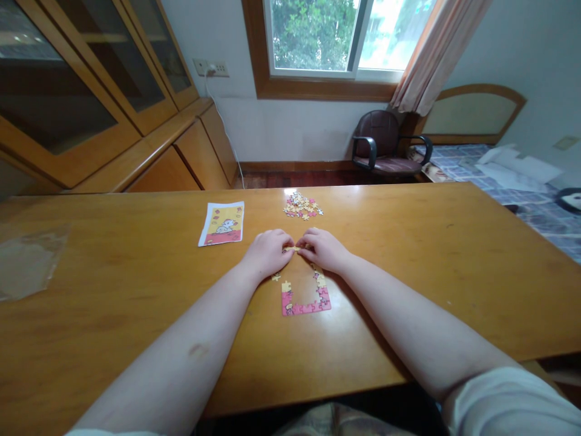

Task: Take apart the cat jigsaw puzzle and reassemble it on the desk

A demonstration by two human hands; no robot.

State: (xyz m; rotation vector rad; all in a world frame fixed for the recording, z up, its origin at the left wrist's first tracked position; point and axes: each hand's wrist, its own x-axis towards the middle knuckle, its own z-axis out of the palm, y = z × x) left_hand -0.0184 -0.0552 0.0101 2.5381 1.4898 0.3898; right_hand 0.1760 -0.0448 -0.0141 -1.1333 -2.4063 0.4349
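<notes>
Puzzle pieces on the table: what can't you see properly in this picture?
Head view:
- The jigsaw piece between the left hand and right hand: the hands hide most of it.
- The pile of loose pieces: too small to count.
- The picture card: its details are too small.

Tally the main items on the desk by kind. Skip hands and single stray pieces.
Picture card: 1
Heap of loose jigsaw pieces: 1
Partly assembled jigsaw border: 1
Clear plastic sheet: 1
Total: 4
</notes>
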